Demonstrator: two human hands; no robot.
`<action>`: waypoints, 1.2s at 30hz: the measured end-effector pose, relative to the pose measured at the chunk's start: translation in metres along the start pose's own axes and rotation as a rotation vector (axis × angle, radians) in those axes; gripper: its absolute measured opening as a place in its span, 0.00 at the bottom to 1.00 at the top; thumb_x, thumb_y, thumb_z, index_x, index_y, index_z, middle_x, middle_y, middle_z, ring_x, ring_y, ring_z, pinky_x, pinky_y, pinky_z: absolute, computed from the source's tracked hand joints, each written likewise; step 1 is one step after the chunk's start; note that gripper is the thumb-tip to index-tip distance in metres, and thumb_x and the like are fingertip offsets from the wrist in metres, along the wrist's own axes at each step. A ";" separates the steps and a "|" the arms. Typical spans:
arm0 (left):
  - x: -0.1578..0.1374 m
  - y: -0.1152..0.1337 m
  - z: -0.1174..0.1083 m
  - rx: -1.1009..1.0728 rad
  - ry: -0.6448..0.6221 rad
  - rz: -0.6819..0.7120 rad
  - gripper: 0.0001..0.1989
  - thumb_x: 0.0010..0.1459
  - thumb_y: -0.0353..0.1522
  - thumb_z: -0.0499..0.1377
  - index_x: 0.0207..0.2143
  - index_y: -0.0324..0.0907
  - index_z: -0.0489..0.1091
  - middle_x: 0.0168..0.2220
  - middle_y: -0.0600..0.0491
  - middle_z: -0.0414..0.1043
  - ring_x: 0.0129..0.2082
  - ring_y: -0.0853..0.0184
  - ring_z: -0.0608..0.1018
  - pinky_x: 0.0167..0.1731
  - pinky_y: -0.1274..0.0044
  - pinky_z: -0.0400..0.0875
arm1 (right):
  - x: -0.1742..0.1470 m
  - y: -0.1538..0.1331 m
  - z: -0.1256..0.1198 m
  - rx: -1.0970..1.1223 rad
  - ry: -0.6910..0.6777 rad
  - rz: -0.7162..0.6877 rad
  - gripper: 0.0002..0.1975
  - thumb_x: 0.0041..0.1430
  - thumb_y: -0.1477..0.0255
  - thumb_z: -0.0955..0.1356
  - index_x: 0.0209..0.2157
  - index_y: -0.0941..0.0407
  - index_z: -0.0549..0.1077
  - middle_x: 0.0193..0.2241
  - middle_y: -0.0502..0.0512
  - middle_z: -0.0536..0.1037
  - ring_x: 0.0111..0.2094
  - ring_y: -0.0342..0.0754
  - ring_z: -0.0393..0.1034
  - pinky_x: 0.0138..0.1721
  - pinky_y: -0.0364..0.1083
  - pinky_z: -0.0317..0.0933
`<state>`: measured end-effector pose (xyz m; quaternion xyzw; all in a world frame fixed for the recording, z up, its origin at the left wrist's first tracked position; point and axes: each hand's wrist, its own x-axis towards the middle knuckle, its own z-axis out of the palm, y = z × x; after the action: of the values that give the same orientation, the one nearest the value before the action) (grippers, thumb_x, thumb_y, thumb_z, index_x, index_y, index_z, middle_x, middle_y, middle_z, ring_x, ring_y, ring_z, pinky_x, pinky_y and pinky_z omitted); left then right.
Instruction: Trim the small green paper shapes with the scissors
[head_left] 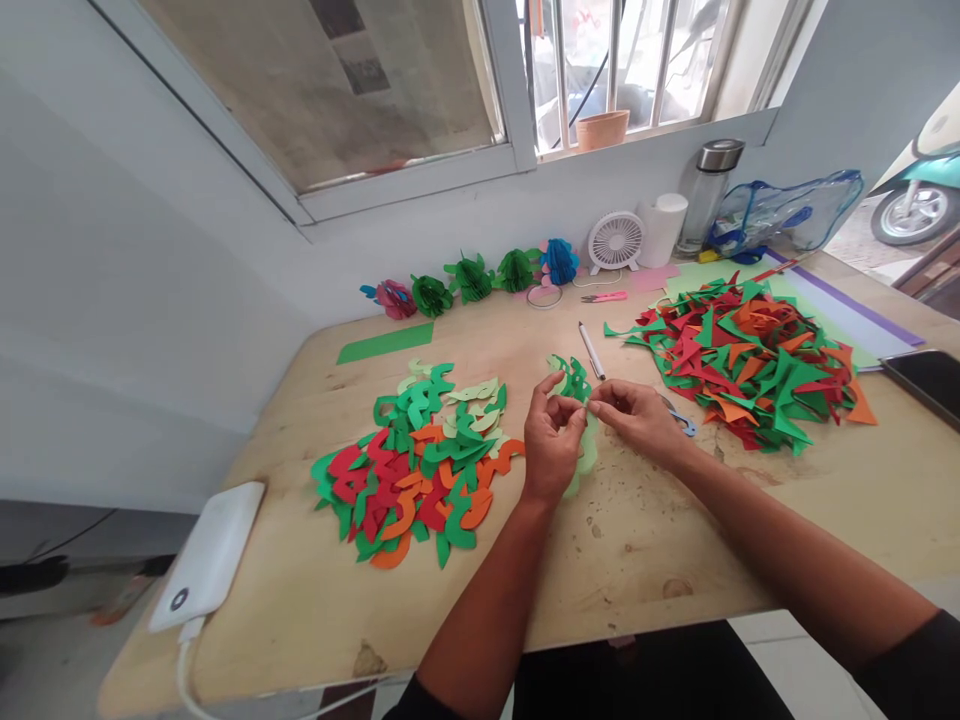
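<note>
My left hand (553, 440) and my right hand (637, 415) meet over the middle of the table. Both are closed, their fingertips pinching a small pale green paper piece whose outline is mostly hidden. Under the left hand lies a light green paper strip (587, 460) with a wavy edge. Curved green paper cutouts (576, 378) rest just beyond the fingers. Blue-grey scissors (684, 418) lie partly hidden behind my right hand. To the left spreads a heap of red, orange and green paper cutouts (420, 465).
A large pile of paper scraps (750, 360) is on the right, near a phone (926, 382). Folded paper turtles (471, 278), a small fan (615, 242) and a bottle (705, 200) line the wall. A pen (591, 350) and a white power bank (210, 555) also lie here.
</note>
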<state>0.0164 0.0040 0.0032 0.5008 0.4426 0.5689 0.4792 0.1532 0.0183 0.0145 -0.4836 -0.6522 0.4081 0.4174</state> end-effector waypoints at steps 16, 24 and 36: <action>-0.003 0.000 0.002 -0.056 -0.129 -0.053 0.27 0.50 0.29 0.61 0.54 0.42 0.61 0.25 0.58 0.69 0.26 0.74 0.70 0.30 0.82 0.65 | 0.004 0.000 -0.005 0.263 0.126 0.119 0.14 0.53 0.60 0.65 0.23 0.57 0.67 0.18 0.48 0.67 0.20 0.40 0.57 0.22 0.41 0.52; -0.003 -0.001 0.002 -0.103 -0.228 -0.084 0.24 0.49 0.29 0.60 0.50 0.42 0.64 0.24 0.58 0.68 0.24 0.74 0.70 0.29 0.81 0.65 | 0.006 -0.001 -0.012 0.329 0.167 0.129 0.12 0.51 0.62 0.68 0.30 0.57 0.72 0.24 0.51 0.72 0.22 0.41 0.60 0.25 0.42 0.56; -0.004 -0.002 0.002 -0.093 -0.307 -0.096 0.20 0.48 0.28 0.59 0.46 0.40 0.66 0.23 0.58 0.67 0.23 0.74 0.69 0.27 0.81 0.63 | 0.003 -0.008 -0.013 0.292 0.112 0.085 0.13 0.49 0.61 0.70 0.25 0.57 0.70 0.20 0.47 0.65 0.22 0.40 0.56 0.24 0.42 0.50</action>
<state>0.0190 0.0006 0.0004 0.5374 0.3611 0.4819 0.5904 0.1627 0.0210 0.0261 -0.4671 -0.5406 0.4883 0.5012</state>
